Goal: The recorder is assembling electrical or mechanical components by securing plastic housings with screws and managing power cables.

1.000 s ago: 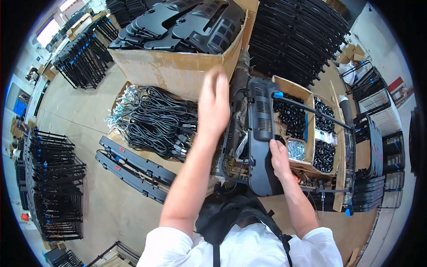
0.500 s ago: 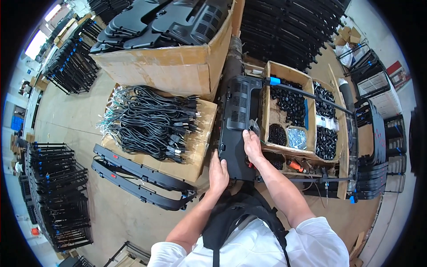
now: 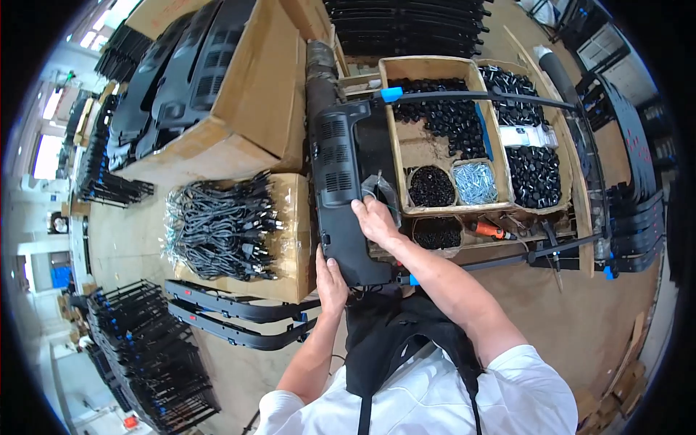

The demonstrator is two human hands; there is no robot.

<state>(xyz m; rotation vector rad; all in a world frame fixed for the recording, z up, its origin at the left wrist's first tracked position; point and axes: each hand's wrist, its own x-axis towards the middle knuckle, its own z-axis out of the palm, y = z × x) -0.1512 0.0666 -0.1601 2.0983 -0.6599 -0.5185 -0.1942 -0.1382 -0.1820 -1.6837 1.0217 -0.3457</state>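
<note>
A long black plastic cover (image 3: 341,225) with vent slots lies lengthwise in front of me. My left hand (image 3: 331,286) rests along its left edge near the lower end, fingers stretched out and thumb apart. On its right edge, just below the vents, my right hand (image 3: 377,222) is closed, with the thumb on top and the other fingers partly hidden over the edge. A clear plastic bag (image 3: 384,190) lies beside those fingers. To the cover's right, a black tube frame (image 3: 464,95) with blue end pieces extends across a wooden parts box (image 3: 388,130).
The box holds black knobs (image 3: 449,119) and silver screws (image 3: 475,183). An orange-handled tool (image 3: 491,230) lies below it. Bundled black power cords (image 3: 225,228) sit on cardboard at left, above curved black strips (image 3: 239,308). A large carton (image 3: 268,109) holds more covers.
The whole view has turned, with the carton and cords shifting left. Both hands remain at the cover's edges, the right one still just below the vents.
</note>
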